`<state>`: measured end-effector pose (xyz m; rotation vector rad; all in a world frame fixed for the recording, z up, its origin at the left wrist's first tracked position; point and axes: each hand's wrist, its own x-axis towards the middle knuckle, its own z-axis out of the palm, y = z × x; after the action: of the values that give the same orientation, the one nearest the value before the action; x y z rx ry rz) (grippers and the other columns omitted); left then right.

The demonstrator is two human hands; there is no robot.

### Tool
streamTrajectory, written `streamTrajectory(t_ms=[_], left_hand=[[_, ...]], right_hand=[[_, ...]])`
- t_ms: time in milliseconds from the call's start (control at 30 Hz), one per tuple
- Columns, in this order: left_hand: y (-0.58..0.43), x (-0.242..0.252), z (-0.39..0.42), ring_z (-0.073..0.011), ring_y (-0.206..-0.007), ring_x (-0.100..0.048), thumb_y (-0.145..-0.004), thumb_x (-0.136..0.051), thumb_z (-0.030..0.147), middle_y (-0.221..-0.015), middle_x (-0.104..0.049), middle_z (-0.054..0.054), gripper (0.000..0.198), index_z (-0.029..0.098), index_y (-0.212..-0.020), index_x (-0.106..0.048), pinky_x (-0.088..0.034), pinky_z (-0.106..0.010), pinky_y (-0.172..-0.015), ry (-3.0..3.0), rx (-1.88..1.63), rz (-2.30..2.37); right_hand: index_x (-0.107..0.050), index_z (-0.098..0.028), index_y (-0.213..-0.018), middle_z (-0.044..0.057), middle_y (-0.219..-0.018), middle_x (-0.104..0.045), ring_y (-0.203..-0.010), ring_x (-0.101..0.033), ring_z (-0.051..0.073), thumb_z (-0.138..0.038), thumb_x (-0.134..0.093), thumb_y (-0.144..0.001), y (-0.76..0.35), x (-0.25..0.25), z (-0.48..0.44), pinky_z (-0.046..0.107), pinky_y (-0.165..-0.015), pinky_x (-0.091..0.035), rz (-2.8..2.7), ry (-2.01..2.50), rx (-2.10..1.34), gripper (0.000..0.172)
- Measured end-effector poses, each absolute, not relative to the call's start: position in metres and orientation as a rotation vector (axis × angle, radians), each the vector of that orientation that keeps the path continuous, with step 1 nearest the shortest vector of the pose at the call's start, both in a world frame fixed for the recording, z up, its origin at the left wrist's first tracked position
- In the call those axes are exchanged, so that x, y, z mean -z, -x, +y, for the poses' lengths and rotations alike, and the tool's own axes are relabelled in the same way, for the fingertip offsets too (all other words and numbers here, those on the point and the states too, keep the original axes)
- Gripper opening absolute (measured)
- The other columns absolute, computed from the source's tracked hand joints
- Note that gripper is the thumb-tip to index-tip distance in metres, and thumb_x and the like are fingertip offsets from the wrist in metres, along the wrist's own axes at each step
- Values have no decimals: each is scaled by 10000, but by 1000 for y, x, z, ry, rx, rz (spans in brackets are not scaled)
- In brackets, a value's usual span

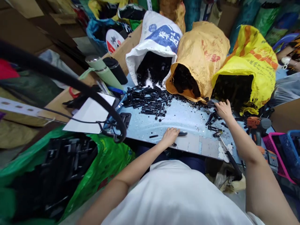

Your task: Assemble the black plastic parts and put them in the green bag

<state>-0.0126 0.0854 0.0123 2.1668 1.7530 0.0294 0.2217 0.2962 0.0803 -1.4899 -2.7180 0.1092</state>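
My left hand (170,137) is closed at the table's front edge, fingers curled on a slim black part (183,133) with a shiny end that points right. Just left of it lies a short black bar (153,136). Farther right, my right hand (223,110) reaches between the orange and yellow bags, its fingertips on a small black part (211,103). Under that hand are loose black parts (212,118). A hammer (227,147) with a black handle lies nearer to me. Many black rod-like parts (150,101) are heaped before the white bag.
Behind the table top (187,114) lie a white bag (154,37), an orange bag (201,53) and a yellow bag (253,65), mouths facing me. A cordless drill (257,128) and pink basket (278,156) stand right. A green bag (110,159) of black parts and a black cable (70,84) are left.
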Motion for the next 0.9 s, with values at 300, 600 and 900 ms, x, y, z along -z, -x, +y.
streamTrajectory(t_ms=[300,600,900], left_hand=[[4,-13,93,-252,-1044,-488,-855,-443,355,-1111,-552,-112,388,160,-1189,-468,-371,-372,-860,-2160,-176,1555],[4,5,84,-254,-934,-547,-707,-589,566,-980,-587,-104,517,167,-1025,-507,-399,-347,-804,-2200,-397,1589],[9,13,83,-235,-898,-584,-766,-557,487,-918,-614,-88,381,165,-968,-529,-444,-315,-729,-2143,-533,1609]], right_hand=[[-589,-166,-915,61,-820,-598,-675,-553,135,-441,-364,-906,-204,-28,143,237,-557,-313,-3333,840,-371,355],[-590,-177,-947,83,-844,-603,-744,-544,164,-446,-264,-931,-185,-39,130,269,-585,-252,-3251,997,-82,423],[-599,-176,-955,84,-837,-614,-763,-543,173,-392,-331,-929,-172,-55,131,280,-597,-250,-3241,1024,-17,346]])
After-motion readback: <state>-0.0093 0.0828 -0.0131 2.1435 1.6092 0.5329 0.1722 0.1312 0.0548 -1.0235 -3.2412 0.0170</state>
